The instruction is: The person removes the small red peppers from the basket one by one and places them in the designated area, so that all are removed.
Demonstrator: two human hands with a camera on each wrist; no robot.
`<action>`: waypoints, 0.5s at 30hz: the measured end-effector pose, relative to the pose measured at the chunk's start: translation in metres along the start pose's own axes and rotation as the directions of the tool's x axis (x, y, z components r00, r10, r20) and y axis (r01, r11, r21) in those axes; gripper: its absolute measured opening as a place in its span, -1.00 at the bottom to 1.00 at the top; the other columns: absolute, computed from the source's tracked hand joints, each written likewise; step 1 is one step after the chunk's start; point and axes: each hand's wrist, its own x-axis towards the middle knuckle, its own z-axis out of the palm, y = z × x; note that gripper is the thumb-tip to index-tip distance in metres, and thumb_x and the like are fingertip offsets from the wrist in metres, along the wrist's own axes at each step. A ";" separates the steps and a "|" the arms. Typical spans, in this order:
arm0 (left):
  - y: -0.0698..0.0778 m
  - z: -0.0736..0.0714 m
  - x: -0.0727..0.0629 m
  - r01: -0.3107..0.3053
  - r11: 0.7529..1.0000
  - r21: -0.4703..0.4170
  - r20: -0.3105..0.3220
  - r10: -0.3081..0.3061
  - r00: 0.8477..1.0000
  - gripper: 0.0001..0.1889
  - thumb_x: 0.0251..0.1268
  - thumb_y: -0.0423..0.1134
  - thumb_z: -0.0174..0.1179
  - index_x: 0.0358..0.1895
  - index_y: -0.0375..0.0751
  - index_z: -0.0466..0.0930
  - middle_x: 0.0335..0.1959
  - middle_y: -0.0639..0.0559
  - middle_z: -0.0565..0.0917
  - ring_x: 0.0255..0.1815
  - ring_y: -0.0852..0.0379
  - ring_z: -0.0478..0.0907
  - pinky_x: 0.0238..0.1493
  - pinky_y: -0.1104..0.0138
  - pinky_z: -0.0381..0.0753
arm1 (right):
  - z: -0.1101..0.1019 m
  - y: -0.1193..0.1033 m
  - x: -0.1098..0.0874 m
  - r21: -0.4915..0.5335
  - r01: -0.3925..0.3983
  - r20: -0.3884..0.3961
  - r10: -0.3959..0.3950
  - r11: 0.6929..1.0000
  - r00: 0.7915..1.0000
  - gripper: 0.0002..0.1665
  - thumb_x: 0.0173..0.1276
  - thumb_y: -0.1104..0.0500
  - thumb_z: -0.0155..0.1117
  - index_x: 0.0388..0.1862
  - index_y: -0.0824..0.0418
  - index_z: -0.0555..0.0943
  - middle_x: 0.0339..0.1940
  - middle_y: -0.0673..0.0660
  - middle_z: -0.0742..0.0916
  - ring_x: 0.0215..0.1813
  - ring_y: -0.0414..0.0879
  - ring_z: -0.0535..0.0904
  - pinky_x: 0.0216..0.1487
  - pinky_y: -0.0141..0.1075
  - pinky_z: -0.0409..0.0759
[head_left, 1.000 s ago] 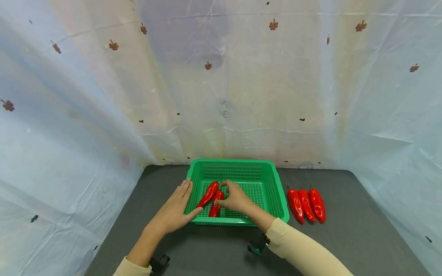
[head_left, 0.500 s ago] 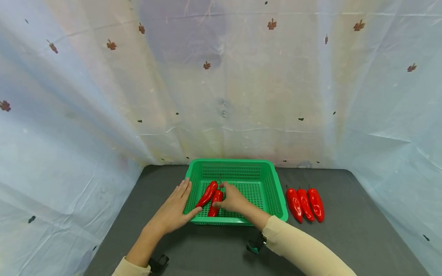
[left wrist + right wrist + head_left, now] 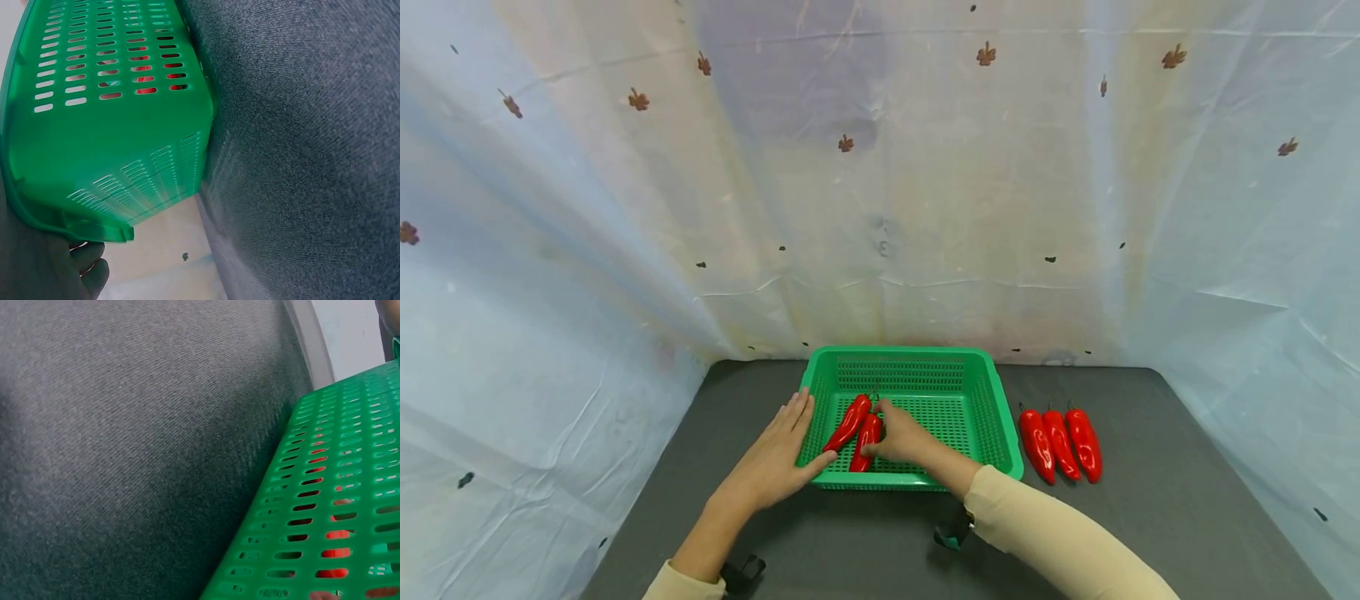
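Note:
A green plastic basket [image 3: 977, 475] stands on the dark table, and two red chili peppers lie at the left inside it. My left hand [image 3: 778, 458] rests along the basket's left rim, fingers straight and thumb out over the front left corner. In the left wrist view some of its fingers [image 3: 87, 259] show at the rim. My right hand [image 3: 904, 435] reaches over the front rim and holds the right-hand chili pepper [image 3: 863, 454], thumb and fingers bent at its side. The other chili pepper [image 3: 848, 423] slants just left of it. The right wrist view shows only red bits through the slots.
Three more red chili peppers [image 3: 1062, 444] lie side by side on the table [image 3: 1157, 517], right of the basket. A pale plastic sheet [image 3: 925, 208] with small leaf prints hangs behind and at both sides.
My right hand has sunk slightly and its fingers have come closer to the right-hand chili pepper. The left hand stays on the basket's rim. The view has shifted slightly.

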 end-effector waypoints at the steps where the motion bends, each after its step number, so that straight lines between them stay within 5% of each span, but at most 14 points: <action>1: 0.000 0.000 0.000 0.001 1.000 0.001 0.002 -0.001 1.000 0.07 0.55 0.38 0.14 0.75 -0.33 -0.05 0.80 -0.18 -0.15 0.80 -0.17 -0.20 0.74 -0.14 -0.03 | 0.000 -0.001 0.000 0.004 -0.002 0.006 0.002 1.000 1.000 -0.18 0.37 0.19 0.61 0.45 0.42 0.40 0.00 0.28 0.75 -0.11 0.01 0.72 -0.08 -0.06 0.73; 15: -0.001 0.000 0.001 -0.006 1.000 0.014 0.002 0.006 1.000 0.09 0.54 0.46 0.04 0.75 -0.34 -0.04 0.80 -0.19 -0.13 0.80 -0.23 -0.15 0.72 -0.17 0.03 | 0.000 -0.004 0.000 0.062 -0.046 0.016 0.045 0.997 0.999 -0.13 0.34 0.34 0.58 0.51 0.44 0.32 -0.01 0.32 0.74 -0.09 0.07 0.73 -0.08 -0.04 0.77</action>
